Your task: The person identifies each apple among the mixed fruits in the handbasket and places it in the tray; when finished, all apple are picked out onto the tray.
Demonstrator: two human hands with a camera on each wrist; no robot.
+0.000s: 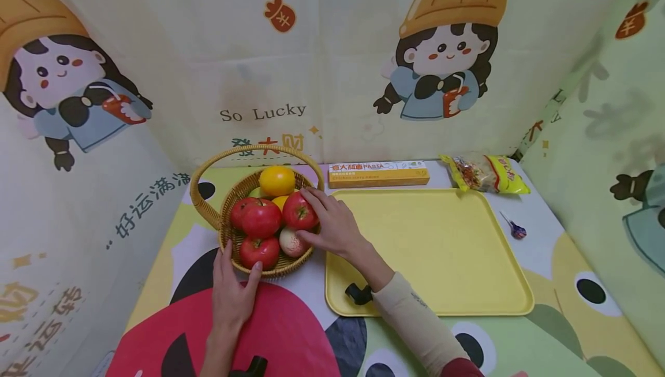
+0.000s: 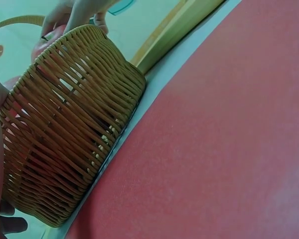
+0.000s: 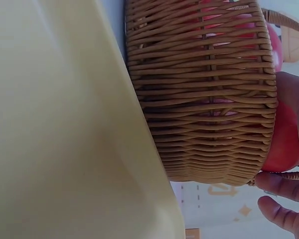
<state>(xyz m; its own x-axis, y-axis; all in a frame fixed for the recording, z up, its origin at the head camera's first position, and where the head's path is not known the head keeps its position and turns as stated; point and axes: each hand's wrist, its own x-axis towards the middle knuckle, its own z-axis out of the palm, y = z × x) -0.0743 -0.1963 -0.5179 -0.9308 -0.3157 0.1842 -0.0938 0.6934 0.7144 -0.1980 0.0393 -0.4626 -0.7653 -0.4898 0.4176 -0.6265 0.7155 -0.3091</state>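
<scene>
A wicker basket (image 1: 275, 273) with an arched handle stands left of the tray in the head view. Inside are several red fruits, including a red fruit (image 1: 261, 218) and another at the front (image 1: 258, 252), a yellow-orange fruit (image 1: 277, 181) and a pale pinkish fruit (image 1: 293, 243). My right hand (image 1: 332, 224) grips a red apple (image 1: 298, 211) at the basket's right side, fingers over its far side and thumb nearer me. My left hand (image 1: 232, 290) rests against the basket's near left side, its fingers extended and thumb by the front rim. The wicker wall (image 2: 74, 119) partly hides the fruit in both wrist views.
A yellow tray (image 1: 426, 250) lies right of the basket. Behind it are a pasta box (image 1: 377, 178) and a yellow food packet (image 1: 485, 174). A wrapped lollipop (image 1: 517, 230) lies beyond the tray's right edge. A printed cloth wall (image 1: 332, 77) rises behind.
</scene>
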